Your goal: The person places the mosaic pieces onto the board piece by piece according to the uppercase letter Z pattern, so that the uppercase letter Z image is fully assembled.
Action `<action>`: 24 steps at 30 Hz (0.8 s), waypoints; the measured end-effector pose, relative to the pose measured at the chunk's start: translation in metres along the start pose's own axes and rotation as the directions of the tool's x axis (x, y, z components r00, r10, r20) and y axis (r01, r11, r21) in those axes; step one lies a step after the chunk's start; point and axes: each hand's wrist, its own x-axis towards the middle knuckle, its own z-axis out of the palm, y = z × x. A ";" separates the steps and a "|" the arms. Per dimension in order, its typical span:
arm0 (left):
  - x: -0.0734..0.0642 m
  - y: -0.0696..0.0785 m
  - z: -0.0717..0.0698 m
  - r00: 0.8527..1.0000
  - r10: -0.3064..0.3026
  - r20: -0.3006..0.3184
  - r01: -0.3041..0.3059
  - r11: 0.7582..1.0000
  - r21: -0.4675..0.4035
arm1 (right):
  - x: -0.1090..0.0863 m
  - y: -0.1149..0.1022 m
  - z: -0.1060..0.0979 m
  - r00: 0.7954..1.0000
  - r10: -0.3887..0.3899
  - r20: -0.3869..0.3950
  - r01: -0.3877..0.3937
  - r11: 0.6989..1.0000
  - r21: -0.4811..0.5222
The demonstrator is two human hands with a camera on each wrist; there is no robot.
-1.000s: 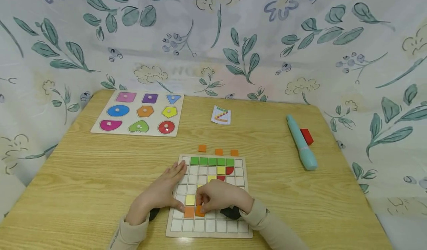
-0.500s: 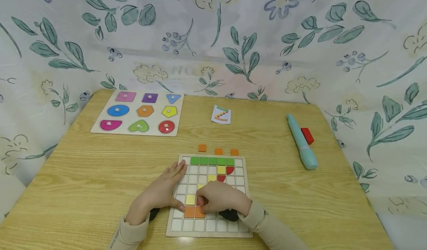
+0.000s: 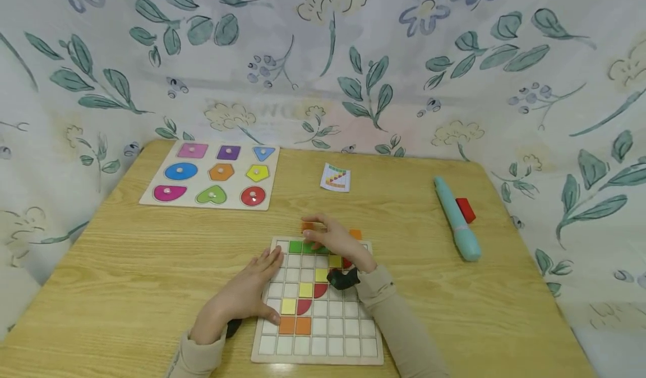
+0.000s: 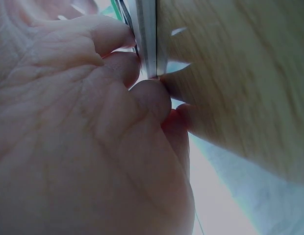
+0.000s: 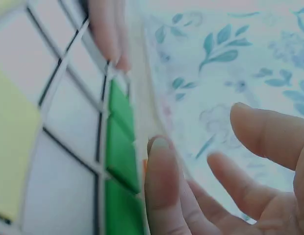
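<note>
A pale wooden grid board (image 3: 335, 326) lies on the table. My left hand (image 3: 242, 294) rests along its left edge, thumb on the board and fingers at the far left corner; the left wrist view has the fingers against the board's side. Set in the grid are a row of green tiles (image 3: 295, 247), a diagonal of yellow squares (image 3: 289, 306) with red quarter-rounds (image 3: 304, 307), and two orange tiles (image 3: 295, 326) side by side. Above the far edge is my right hand (image 3: 335, 238), fingers parted, near a loose orange tile (image 3: 307, 226). Another orange tile (image 3: 355, 234) lies right of it.
A shape puzzle board (image 3: 232, 190) with knobbed pieces lies at the back left. A small pattern card (image 3: 335, 178) is at the back middle. On the right lie a teal stick-like object (image 3: 456, 218) and a red block (image 3: 466, 210). A floral cloth hangs behind.
The second orange tile settled flat into its cell beside the first. My right hand let it go and moved away to the loose orange tiles beyond the board. My left hand stayed put.
</note>
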 end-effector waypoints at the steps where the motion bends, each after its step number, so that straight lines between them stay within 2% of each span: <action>1: 0.000 0.000 0.001 1.000 -0.001 0.003 0.001 1.000 -0.005 | 0.003 0.001 0.000 1.000 0.004 -0.019 -0.004 1.000 0.007; 7: 0.001 0.000 0.002 1.000 0.010 0.001 -0.010 1.000 -0.010 | 0.013 0.005 0.006 0.990 0.041 -0.138 -0.056 0.993 -0.107; 14: 0.001 -0.002 0.001 1.000 0.015 -0.015 -0.014 1.000 0.015 | 0.015 0.007 0.008 0.968 -0.012 -0.250 -0.057 0.962 -0.265; 18: 0.001 -0.002 0.002 1.000 0.010 -0.011 -0.010 1.000 0.014 | 0.016 0.009 0.007 0.958 -0.038 -0.284 -0.043 0.961 -0.272; 24: 0.001 -0.003 0.003 1.000 0.024 -0.012 -0.024 1.000 0.014 | 0.017 0.011 0.006 0.952 -0.031 -0.304 -0.060 0.957 -0.285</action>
